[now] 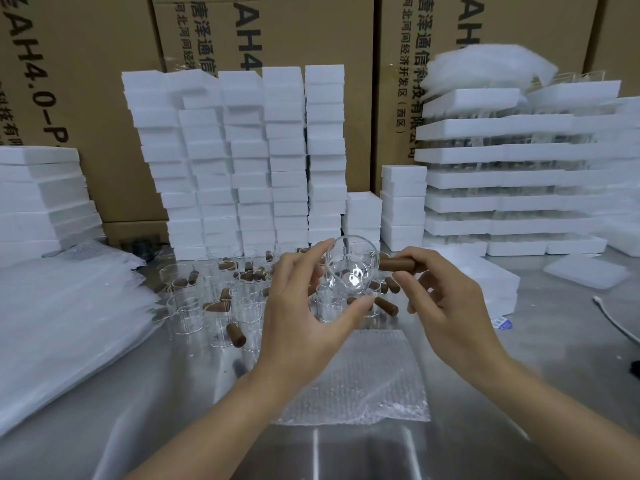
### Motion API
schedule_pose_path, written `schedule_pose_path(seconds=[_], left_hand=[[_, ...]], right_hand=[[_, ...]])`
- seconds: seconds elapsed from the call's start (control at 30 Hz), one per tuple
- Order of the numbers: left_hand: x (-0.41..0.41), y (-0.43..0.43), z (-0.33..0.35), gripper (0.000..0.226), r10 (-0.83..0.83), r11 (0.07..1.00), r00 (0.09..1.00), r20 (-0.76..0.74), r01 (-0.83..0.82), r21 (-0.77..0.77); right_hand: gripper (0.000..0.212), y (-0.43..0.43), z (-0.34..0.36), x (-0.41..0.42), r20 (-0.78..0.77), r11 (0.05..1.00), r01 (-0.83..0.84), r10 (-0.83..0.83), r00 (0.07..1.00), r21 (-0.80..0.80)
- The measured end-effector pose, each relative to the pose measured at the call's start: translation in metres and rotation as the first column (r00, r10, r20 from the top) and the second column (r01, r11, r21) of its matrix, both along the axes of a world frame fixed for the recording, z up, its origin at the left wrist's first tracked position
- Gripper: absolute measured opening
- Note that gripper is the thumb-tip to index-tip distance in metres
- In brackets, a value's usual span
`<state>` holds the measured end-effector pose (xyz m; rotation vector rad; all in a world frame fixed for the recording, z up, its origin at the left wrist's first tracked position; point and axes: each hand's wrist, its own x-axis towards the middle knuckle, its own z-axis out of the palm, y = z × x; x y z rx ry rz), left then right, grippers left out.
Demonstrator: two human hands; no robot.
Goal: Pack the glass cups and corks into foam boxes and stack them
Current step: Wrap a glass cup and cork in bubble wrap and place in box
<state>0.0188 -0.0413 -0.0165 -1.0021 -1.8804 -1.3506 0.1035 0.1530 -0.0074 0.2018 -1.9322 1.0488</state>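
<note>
Holding a tilted cup (351,268) in the left hand (298,317), gripping a cork (398,264) just beside it in the right hand (446,306), above bubble wrap (363,379); behind, stacked foam boxes (242,161).

I'm only partly seeing the brown cylindrical cork (398,264): the right hand (446,306) is covering its far end, and the clear round glass cup (351,268) is blurring the near end. The top edge is cutting off the tall brown cardboard cartons (311,36), the right edge the white foam tray stacks (519,161) & thin white cable (613,317). Small blue-white label (502,322): print's reading too small. Dark items (138,244) behind the plastic bags (69,323): can't ID.
</note>
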Motion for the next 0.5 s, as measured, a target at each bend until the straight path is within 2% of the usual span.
schedule_pose_path(seconds=[0.1,0.2,0.3,0.5], left_hand=[[0.003,-0.001,0.001,0.092,-0.035,0.999,0.999,-0.038,0.034,-0.027],[0.003,0.000,-0.001,0.098,-0.083,0.996,0.996,-0.013,0.082,-0.045],[0.001,0.002,-0.006,0.093,-0.091,0.995,0.995,0.029,0.091,-0.027],[-0.003,0.005,-0.009,0.077,-0.094,0.995,0.990,0.102,0.091,0.038]], right_hand=[[0.013,-0.004,0.006,0.003,0.038,0.980,-0.117,0.125,0.991,-0.162],[0.028,-0.008,0.009,0.003,0.087,0.938,-0.195,0.228,0.970,-0.286],[0.044,-0.012,0.007,0.001,0.116,0.899,-0.216,0.279,0.953,-0.382],[0.047,-0.011,0.008,0.000,0.151,0.845,-0.227,0.336,0.930,-0.483]])
